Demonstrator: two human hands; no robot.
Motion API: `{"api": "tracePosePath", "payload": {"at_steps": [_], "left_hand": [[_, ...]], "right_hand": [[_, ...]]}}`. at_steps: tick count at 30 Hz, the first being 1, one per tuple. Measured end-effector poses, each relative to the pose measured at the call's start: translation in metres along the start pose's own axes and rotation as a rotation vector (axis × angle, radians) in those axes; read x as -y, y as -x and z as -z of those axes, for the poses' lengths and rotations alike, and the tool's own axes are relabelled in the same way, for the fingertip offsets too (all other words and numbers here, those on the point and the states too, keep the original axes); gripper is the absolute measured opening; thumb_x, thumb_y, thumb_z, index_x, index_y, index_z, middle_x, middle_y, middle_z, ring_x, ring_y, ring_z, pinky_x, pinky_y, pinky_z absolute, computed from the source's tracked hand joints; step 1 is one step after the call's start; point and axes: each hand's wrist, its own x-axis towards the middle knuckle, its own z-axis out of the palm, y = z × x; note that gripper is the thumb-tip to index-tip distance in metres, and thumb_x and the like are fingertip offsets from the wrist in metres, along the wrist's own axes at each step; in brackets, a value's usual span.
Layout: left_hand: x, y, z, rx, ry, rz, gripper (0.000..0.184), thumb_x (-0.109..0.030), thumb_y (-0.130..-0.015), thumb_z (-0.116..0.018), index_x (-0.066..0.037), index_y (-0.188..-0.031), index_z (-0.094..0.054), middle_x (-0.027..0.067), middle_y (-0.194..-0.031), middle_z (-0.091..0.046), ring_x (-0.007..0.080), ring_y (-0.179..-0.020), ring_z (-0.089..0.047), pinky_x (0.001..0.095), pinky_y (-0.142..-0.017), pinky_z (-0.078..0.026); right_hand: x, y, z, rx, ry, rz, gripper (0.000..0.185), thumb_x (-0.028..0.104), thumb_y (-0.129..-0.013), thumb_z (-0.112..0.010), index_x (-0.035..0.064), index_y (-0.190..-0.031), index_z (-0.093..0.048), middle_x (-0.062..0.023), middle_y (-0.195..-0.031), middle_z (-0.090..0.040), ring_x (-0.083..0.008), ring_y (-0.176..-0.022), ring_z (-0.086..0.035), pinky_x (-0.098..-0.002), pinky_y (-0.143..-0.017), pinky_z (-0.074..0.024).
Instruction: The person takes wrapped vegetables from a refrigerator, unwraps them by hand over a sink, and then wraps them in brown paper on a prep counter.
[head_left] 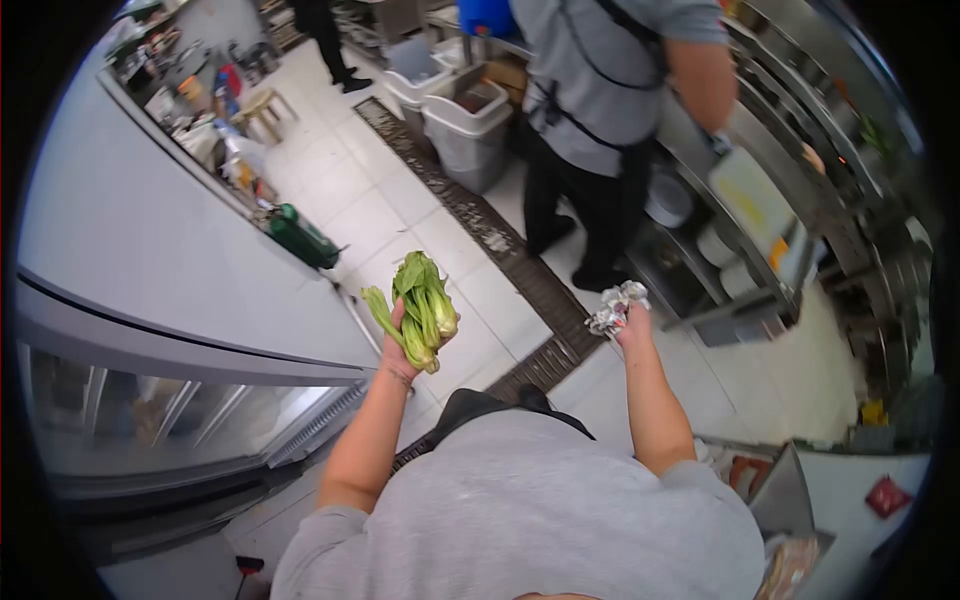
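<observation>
Leafy greens (418, 305) — a small bunch, pale stalk bases toward the wearer, leaves pointing away — held in the air over the white tiled floor (365, 218), left of centre. Left hand (397, 343) grips the bunch from below and the side, thumb up along the stalks, other fingers mostly hidden. Right hand (636, 326) is closed on crumpled foil (616, 308), silvery, also in the air, well apart from the greens; whatever is inside the foil can't be made out. Floor drain grate (460, 210) runs diagonally between and beyond the two hands. To the left, a big white panel (180, 230) with a green object (303, 236) near its far end, too unclear to name. Beyond the grate, grey bin (466, 130) next to a co-worker (600, 110) in a grey shirt and dark trousers, slightly blurred. Right of them, pale board (750, 200) with yellowish marks on a metal worktop (768, 142). Far back: wooden stool (264, 110), another person's dark-clothed legs (327, 45).
</observation>
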Motion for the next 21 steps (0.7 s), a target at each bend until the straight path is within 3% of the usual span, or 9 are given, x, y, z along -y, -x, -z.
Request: {"api": "tracePosePath", "payload": {"at_steps": [3, 5, 7, 8, 9, 11, 12, 16, 21], "left_hand": [[-0.066, -0.007, 0.026, 0.040, 0.001, -0.152, 0.075, -0.051, -0.086, -0.061, -0.010, -0.144, -0.035, 0.0203, -0.133, -0.049, 0.0439, -0.115, -0.053, 0.0558, -0.094, -0.048], [-0.085, -0.007, 0.046, -0.059, 0.132, -0.231, 0.075, -0.050, -0.086, -0.062, -0.010, -0.143, -0.036, 0.0203, -0.133, -0.049, 0.0441, -0.114, -0.053, 0.0557, -0.093, -0.048], [-0.121, -0.011, 0.050, -0.104, 0.101, -0.271, 0.075, -0.051, -0.084, -0.063, -0.009, -0.141, -0.037, 0.0192, -0.131, -0.051, 0.0429, -0.113, -0.054, 0.0551, -0.093, -0.049], [-0.138, -0.015, 0.059, -0.095, 0.111, -0.291, 0.075, -0.051, -0.084, -0.063, -0.009, -0.141, -0.038, 0.0188, -0.131, -0.051, 0.0426, -0.113, -0.055, 0.0549, -0.092, -0.049], [-0.153, -0.018, 0.066, -0.094, 0.119, -0.301, 0.076, -0.052, -0.084, -0.064, -0.009, -0.140, -0.039, 0.0185, -0.130, -0.052, 0.0422, -0.112, -0.055, 0.0547, -0.092, -0.049], [-0.161, -0.022, 0.065, -0.151, 0.141, -0.332, 0.075, -0.053, -0.083, -0.064, -0.009, -0.139, -0.041, 0.0175, -0.129, -0.053, 0.0409, -0.112, -0.056, 0.0537, -0.090, -0.050], [-0.174, -0.028, 0.065, -0.157, 0.148, -0.345, 0.075, -0.053, -0.083, -0.064, -0.009, -0.138, -0.041, 0.0174, -0.128, -0.053, 0.0407, -0.111, -0.056, 0.0535, -0.090, -0.050], [-0.252, -0.074, 0.072, -0.187, 0.130, -0.411, 0.074, -0.054, -0.083, -0.063, -0.009, -0.138, -0.042, 0.0170, -0.128, -0.054, 0.0405, -0.110, -0.057, 0.0528, -0.090, -0.050], [-0.340, -0.142, 0.084, -0.232, 0.146, -0.505, 0.075, -0.055, -0.084, -0.061, -0.007, -0.139, -0.040, 0.0184, -0.130, -0.052, 0.0419, -0.110, -0.056, 0.0535, -0.088, -0.051]], "right_hand": [[-0.059, -0.037, -0.136, 0.105, 0.039, -0.086, 0.022, 0.005, -0.090, -0.040, 0.0048, -0.103, -0.057, -0.0168, -0.098, -0.064, -0.0340, -0.089, -0.065, -0.0528, -0.078, -0.0546], [-0.099, -0.122, -0.165, 0.804, -0.196, -0.329, 0.022, 0.006, -0.091, -0.040, 0.0051, -0.105, -0.057, -0.0173, -0.101, -0.064, -0.0353, -0.090, -0.065, -0.0562, -0.078, -0.0539], [-0.123, -0.075, -0.283, 0.235, 0.200, -0.267, 0.020, 0.006, -0.091, -0.042, 0.0062, -0.105, -0.056, -0.0159, -0.100, -0.064, -0.0345, -0.090, -0.065, -0.0571, -0.077, -0.0543], [-0.134, -0.069, -0.320, 0.347, 0.124, -0.317, 0.021, 0.003, -0.085, -0.045, 0.0070, -0.103, -0.056, -0.0148, -0.094, -0.063, -0.0302, -0.082, -0.065, -0.0490, -0.064, -0.0556], [-0.152, -0.093, -0.344, 0.284, 0.180, -0.168, 0.019, 0.004, -0.086, -0.045, 0.0040, -0.101, -0.056, -0.0155, -0.091, -0.063, -0.0296, -0.078, -0.064, -0.0476, -0.064, -0.0557], [-0.160, -0.118, -0.367, 0.425, 0.149, -0.252, 0.019, 0.003, -0.086, -0.044, 0.0022, -0.101, -0.055, -0.0148, -0.091, -0.062, -0.0305, -0.080, -0.064, -0.0495, -0.068, -0.0555], [-0.158, -0.101, -0.399, 0.334, 0.145, -0.231, 0.019, 0.002, -0.085, -0.044, 0.0026, -0.101, -0.055, -0.0142, -0.089, -0.061, -0.0311, -0.081, -0.064, -0.0506, -0.069, -0.0552], [-0.160, -0.173, -0.496, 0.372, 0.105, -0.180, 0.025, 0.002, -0.085, -0.044, 0.0057, -0.107, -0.054, -0.0159, -0.095, -0.063, -0.0336, -0.082, -0.065, -0.0554, -0.074, -0.0541], [-0.129, -0.273, -0.638, 0.482, 0.062, -0.033, 0.021, 0.011, -0.087, -0.048, 0.0008, -0.101, -0.060, -0.0138, -0.093, -0.066, -0.0285, -0.081, -0.067, -0.0461, -0.068, -0.0573]]}}
